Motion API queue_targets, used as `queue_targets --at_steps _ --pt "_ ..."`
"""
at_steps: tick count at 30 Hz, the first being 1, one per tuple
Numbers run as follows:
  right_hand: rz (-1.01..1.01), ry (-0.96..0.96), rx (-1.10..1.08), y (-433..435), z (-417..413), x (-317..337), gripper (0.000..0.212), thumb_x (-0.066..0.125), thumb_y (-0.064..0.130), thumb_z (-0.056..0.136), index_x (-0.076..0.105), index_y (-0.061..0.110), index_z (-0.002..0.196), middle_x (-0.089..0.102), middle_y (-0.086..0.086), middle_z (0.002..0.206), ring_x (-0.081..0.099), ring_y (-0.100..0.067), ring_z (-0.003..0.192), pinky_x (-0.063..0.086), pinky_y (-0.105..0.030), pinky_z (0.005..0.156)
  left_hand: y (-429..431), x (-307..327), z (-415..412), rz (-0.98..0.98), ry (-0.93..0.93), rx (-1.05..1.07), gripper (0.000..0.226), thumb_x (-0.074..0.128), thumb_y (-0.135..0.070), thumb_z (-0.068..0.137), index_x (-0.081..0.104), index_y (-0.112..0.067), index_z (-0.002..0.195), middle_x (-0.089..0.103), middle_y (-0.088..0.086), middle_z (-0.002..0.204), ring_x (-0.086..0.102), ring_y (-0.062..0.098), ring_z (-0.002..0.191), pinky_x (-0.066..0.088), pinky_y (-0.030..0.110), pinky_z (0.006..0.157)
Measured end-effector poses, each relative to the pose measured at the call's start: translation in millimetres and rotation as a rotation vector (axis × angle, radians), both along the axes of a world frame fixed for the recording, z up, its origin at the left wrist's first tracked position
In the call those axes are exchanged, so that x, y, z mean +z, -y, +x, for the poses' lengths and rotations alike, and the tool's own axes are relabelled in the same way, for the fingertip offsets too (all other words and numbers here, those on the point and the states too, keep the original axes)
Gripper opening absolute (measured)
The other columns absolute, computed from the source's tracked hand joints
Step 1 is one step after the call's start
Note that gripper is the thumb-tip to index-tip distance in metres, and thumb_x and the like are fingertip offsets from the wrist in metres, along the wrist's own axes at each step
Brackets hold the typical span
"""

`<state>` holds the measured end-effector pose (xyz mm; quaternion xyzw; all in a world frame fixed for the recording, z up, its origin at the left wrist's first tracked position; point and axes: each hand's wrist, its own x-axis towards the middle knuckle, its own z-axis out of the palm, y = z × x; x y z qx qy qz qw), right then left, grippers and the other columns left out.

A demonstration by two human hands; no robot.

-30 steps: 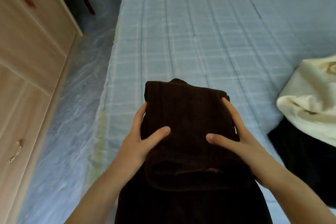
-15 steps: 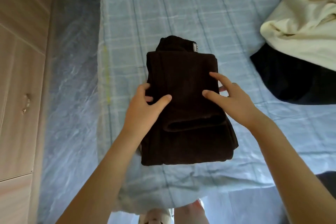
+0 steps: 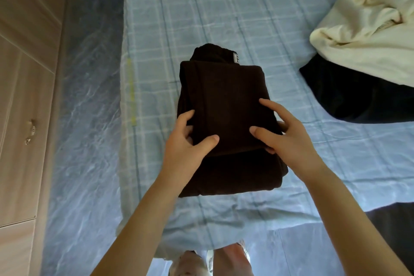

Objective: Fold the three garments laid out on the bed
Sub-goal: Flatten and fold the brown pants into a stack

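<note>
A dark brown garment [image 3: 224,96] lies folded into a thick rectangle on the blue checked bed [image 3: 201,18], near its front left corner, with a small label showing at its far end. My left hand [image 3: 186,148] grips the near left side of its top layer, thumb on top and fingers tucked under. On the near right side my right hand [image 3: 289,136] holds the same layer in the same way. A cream garment [image 3: 369,36] lies crumpled at the right on top of a black garment [image 3: 358,96].
A wooden wardrobe [image 3: 24,96] with a small metal handle stands along the left. A bluish marbled floor [image 3: 89,119] runs between it and the bed. A dark cloth [image 3: 398,219] shows at the bed's lower right edge. My feet [image 3: 212,260] stand at the bed's front edge.
The view has tilted downward, so the whole folded brown garment now shows resting on the bed. Both hands slid toward its near end and tucked fingers under the top layer.
</note>
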<state>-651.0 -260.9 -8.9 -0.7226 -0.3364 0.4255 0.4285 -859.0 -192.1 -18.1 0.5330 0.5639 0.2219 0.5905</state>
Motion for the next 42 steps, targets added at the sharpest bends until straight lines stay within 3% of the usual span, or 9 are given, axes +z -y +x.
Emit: queue_targets --at_steps 3,5,8,13,21,27,31,35,42 --pt "0.031 0.048 0.064 22.1 -3.5 2.0 0.062 0.080 0.031 0.078 0.054 0.058 0.127 0.068 0.027 0.093 0.067 0.005 0.078 0.052 -0.013 0.059 11.1 -4.9 -14.4 0.003 0.040 -0.019 0.071 0.084 -0.040 0.062 0.047 -0.062 0.118 0.071 -0.015 0.108 0.067 -0.003 0.101 0.054 0.018 0.084" --pt "-0.042 0.127 0.111 31.8 -10.8 -3.0 0.062 0.077 0.025 0.084 0.051 0.058 0.129 0.063 0.037 0.104 0.061 0.015 0.096 0.056 -0.014 0.076 21.0 -11.9 -18.1 -0.034 -0.004 -0.074 0.077 0.087 -0.030 0.068 0.042 -0.061 0.122 0.069 -0.014 0.106 0.066 -0.005 0.096 0.050 0.009 0.075" --pt "-0.100 0.203 0.121 34.8 -22.0 -7.0 0.061 0.072 0.030 0.089 0.043 0.057 0.136 0.058 0.036 0.117 0.055 0.015 0.107 0.050 -0.013 0.088 24.7 -19.7 -16.7 -0.058 -0.018 -0.076 0.088 0.084 -0.025 0.075 0.033 -0.043 0.144 0.065 -0.012 0.116 0.064 0.003 0.104 0.052 0.024 0.090" --pt "0.032 0.127 0.064 44.1 -16.1 4.8 0.060 0.076 0.025 0.086 0.051 0.055 0.132 0.064 0.031 0.112 0.064 0.007 0.101 0.053 -0.008 0.072 28.3 -16.6 -30.8 -0.028 0.187 -0.033 0.086 0.085 -0.027 0.071 0.037 -0.051 0.139 0.074 -0.009 0.107 0.072 0.010 0.100 0.057 0.018 0.077" --pt "-0.192 0.207 0.293 51.8 -11.6 -1.6 0.081 0.079 0.037 0.078 0.030 0.068 0.135 0.056 0.042 0.113 0.061 0.012 0.098 0.051 -0.006 0.069 46.3 -22.7 -35.3 0.043 -0.113 -0.132 0.112 0.088 -0.030 0.068 0.013 -0.049 0.150 0.065 -0.032 0.097 0.063 -0.010 0.091 0.047 0.002 0.070" --pt "-0.095 0.158 0.236 17.7 -6.9 3.6 0.073 0.077 0.025 0.084 0.040 0.059 0.138 0.054 0.039 0.122 0.053 0.017 0.111 0.053 -0.016 0.091 22.7 -7.9 -21.4 0.009 0.107 -0.062 0.100 0.083 -0.019 0.078 0.019 -0.055 0.147 0.073 -0.013 0.104 0.069 0.001 0.100 0.055 0.014 0.082" --pt "-0.052 0.073 0.223 50.4 -2.3 4.1 0.073 0.082 0.021 0.079 0.049 0.055 0.135 0.060 0.033 0.119 0.060 0.010 0.108 0.055 -0.010 0.076 34.8 -4.9 -39.4 -0.010 0.222 -0.126 0.096 0.083 -0.019 0.075 0.028 -0.059 0.143 0.071 -0.013 0.114 0.069 0.008 0.106 0.055 0.016 0.081" --pt "-0.144 0.110 0.241 66.9 -16.2 -18.9 0.077 0.080 0.019 0.080 0.044 0.056 0.138 0.054 0.025 0.134 0.055 0.000 0.123 0.054 -0.033 0.099 56.3 -24.2 -40.0 -0.005 0.062 -0.197 0.096 0.081 -0.012 0.080 0.028 -0.057 0.146 0.060 -0.041 0.108 0.066 -0.005 0.098 0.054 0.013 0.077" --pt "-0.142 0.153 0.248 67.5 -15.2 -24.3 0.075 0.077 0.033 0.083 0.037 0.061 0.140 0.049 0.025 0.139 0.052 -0.001 0.126 0.051 -0.037 0.102 56.4 -40.2 -41.7 0.004 0.043 -0.195 0.102 0.083 -0.013 0.076 0.025 -0.064 0.142 0.063 -0.029 0.113 0.067 0.001 0.102 0.055 0.014 0.077"
